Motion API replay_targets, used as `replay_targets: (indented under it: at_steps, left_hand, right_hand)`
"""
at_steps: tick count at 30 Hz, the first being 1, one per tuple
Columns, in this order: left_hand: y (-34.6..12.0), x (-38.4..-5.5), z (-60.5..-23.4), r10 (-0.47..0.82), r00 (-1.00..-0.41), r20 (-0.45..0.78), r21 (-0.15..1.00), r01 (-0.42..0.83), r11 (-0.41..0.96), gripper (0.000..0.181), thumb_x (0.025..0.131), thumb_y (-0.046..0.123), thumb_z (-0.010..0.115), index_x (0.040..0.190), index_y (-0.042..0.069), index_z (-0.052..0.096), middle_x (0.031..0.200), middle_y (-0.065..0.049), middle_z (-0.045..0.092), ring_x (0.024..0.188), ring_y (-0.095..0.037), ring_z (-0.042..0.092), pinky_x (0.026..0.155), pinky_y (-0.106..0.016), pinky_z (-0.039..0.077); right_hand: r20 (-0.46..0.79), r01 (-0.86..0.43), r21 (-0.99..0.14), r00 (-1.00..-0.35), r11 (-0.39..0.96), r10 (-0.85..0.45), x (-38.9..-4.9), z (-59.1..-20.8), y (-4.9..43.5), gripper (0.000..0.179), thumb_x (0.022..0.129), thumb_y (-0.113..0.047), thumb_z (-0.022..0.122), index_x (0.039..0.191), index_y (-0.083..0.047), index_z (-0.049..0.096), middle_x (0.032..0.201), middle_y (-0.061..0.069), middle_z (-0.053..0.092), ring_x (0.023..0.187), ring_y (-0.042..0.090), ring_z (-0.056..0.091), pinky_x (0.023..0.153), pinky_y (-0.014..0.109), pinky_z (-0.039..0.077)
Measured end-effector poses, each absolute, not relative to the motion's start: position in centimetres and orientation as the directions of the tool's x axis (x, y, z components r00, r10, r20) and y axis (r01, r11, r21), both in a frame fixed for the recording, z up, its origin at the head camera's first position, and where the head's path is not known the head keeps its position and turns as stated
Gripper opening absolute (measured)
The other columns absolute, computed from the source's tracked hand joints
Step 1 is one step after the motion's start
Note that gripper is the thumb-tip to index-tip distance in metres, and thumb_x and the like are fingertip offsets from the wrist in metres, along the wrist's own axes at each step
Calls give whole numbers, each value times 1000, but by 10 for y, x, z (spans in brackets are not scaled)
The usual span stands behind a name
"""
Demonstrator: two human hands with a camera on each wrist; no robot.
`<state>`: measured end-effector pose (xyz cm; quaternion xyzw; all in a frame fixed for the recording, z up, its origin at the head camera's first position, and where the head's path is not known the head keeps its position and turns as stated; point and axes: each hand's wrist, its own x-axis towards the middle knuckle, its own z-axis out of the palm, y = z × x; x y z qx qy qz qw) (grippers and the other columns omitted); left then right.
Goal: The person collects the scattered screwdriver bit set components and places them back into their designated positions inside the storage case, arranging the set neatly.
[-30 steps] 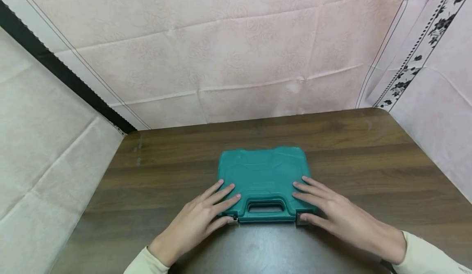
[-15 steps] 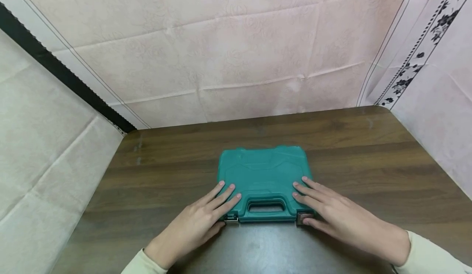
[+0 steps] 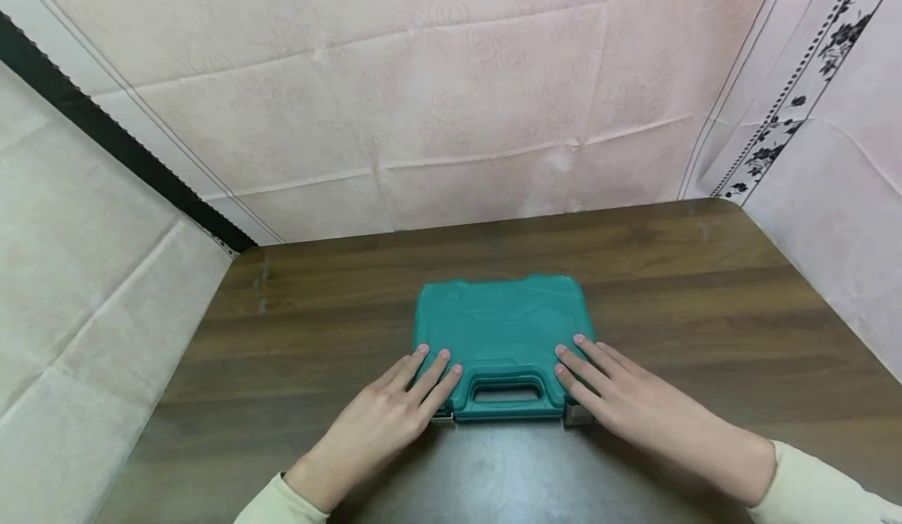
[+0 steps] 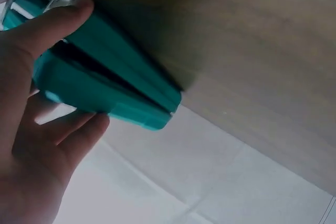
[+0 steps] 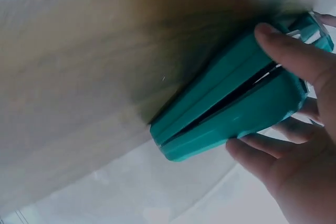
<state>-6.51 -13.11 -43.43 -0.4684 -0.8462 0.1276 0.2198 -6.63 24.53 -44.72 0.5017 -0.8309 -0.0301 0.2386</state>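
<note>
A teal plastic carrying case (image 3: 503, 324) lies flat on the table, its handle (image 3: 506, 409) toward the person. My left hand (image 3: 380, 422) holds its left front corner, fingertips on the lid and thumb (image 4: 58, 24) against the lower shell. On the right front corner, my right hand (image 3: 637, 406) has the same hold, with its thumb (image 5: 294, 56) on the lower shell. Metal latches show at the front, a left latch (image 3: 442, 417) and a right latch (image 3: 578, 415). Both wrist views show a dark gap between lid and lower shell, wider toward the front. The case's inside is hidden.
The brown wood-grain table (image 3: 338, 297) reaches back to a pale patterned cloth (image 3: 451, 117). More pale cloth hangs at the left and right, with a black band on the left and a floral strip on the right.
Both thumbs have left the front latches and moved out of the head view, round to the sides of the case. The fingers stay on the lid, and the case keeps its place.
</note>
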Motion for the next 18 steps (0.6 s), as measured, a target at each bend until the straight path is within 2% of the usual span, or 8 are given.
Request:
replay_targets:
  at_steps: [3, 4, 7, 9, 11, 13, 15, 18]
  left_hand:
    - [-133, -67, -435, 860, -445, 250, -436, 742, 510, 60, 95, 10, 73, 152, 6, 55, 148, -15, 62, 132, -36, 63, 107, -38, 53]
    - [-134, -69, -435, 864, -439, 247, -440, 744, 503, 65, 93, 18, 79, 153, 6, 55, 148, -15, 62, 132, -35, 63, 107, -38, 53]
    - [-139, -73, -434, 874, -425, 237, -444, 753, 486, 85, 84, 39, 90, 154, 10, 53, 150, -12, 61, 134, -33, 63, 108, -38, 52]
    - [-142, -75, -434, 876, -418, 240, -421, 768, 482, 91, 80, 49, 91, 155, 12, 53, 152, -11, 60, 135, -32, 61, 107, -37, 52]
    - [-146, -77, -435, 874, -416, 253, -374, 791, 485, 88, 82, 49, 90, 154, 13, 54, 153, -10, 59, 137, -32, 59, 104, -36, 54]
    - [-149, -76, -437, 868, -418, 269, -315, 813, 490, 84, 83, 46, 90, 153, 13, 56, 153, -10, 58, 140, -32, 57, 99, -34, 57]
    - [-151, -75, -439, 858, -433, 278, -256, 827, 500, 81, 85, 43, 89, 153, 14, 56, 154, -9, 57, 142, -33, 54, 94, -32, 59]
    - [-150, -72, -440, 840, -479, 254, -182, 829, 528, 81, 88, 38, 88, 156, 14, 52, 159, -9, 53, 147, -34, 48, 96, -32, 58]
  right_hand:
    - [353, -794, 375, -355, 479, -866, -68, -445, 244, 71, 114, -5, -2, 133, 2, 66, 139, 24, 64, 127, 44, 64, 96, 49, 58]
    - [344, -788, 396, -349, 472, -872, -69, -445, 245, 70, 114, -5, -1, 132, 1, 67, 139, 24, 64, 126, 43, 64, 96, 48, 58]
    - [306, -780, 439, -336, 445, -891, -70, -441, 247, 33, 112, -19, 50, 133, 1, 66, 139, 24, 64, 126, 43, 64, 97, 47, 58]
    - [283, -782, 457, -324, 424, -903, -71, -439, 250, 56, 96, -35, 77, 135, 1, 64, 140, 24, 63, 127, 43, 64, 98, 46, 58]
    - [268, -787, 467, -307, 402, -913, -72, -437, 253, 85, 79, -52, 87, 140, 2, 60, 142, 24, 62, 128, 43, 63, 99, 45, 57]
    - [266, -804, 452, -292, 387, -919, -72, -437, 255, 74, 98, -55, 69, 147, -2, 55, 144, 24, 61, 130, 43, 62, 100, 45, 57]
    - [264, -827, 425, -275, 367, -925, -72, -437, 258, 53, 115, -43, 42, 152, -6, 50, 146, 23, 60, 130, 44, 61, 99, 46, 57]
    - [277, -854, 380, -261, 355, -925, -71, -437, 260, 54, 118, -22, 9, 155, -10, 48, 145, 23, 61, 129, 45, 62, 97, 48, 58]
